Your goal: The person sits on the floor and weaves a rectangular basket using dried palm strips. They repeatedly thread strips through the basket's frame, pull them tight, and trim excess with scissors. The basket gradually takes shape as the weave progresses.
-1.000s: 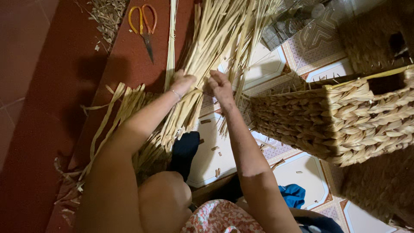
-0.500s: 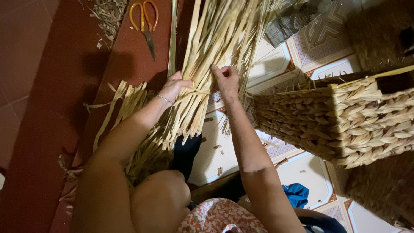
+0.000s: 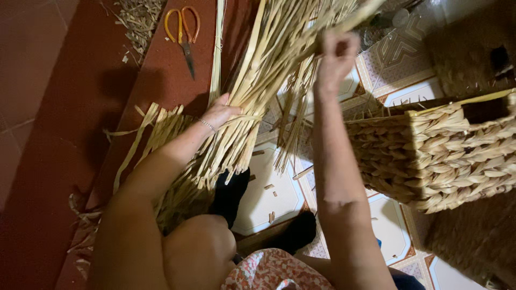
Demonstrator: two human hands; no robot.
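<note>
The left hand [image 3: 221,114] lies on the big bundle of dry straw strips [image 3: 258,91], with its fingers curled around the side of the bundle to hold it. The right hand [image 3: 336,56] is up high, closed in a fist around a few long strips that it has pulled out of the bundle. The bundle leans across the person's lap, from the knee up to the top edge of the view.

Half a second ago both hands were close together, low on the bundle. Now the right hand has gone up and away, and the left hand has stayed put.

A woven basket [image 3: 441,156] lies on its side just right of the right arm. Orange-handled scissors [image 3: 184,29] lie on the red floor [image 3: 59,107], well apart from the hands. More loose strips [image 3: 156,134] lie under the left arm.

The tops of the strips are cut off. The right fingertips are hidden.
</note>
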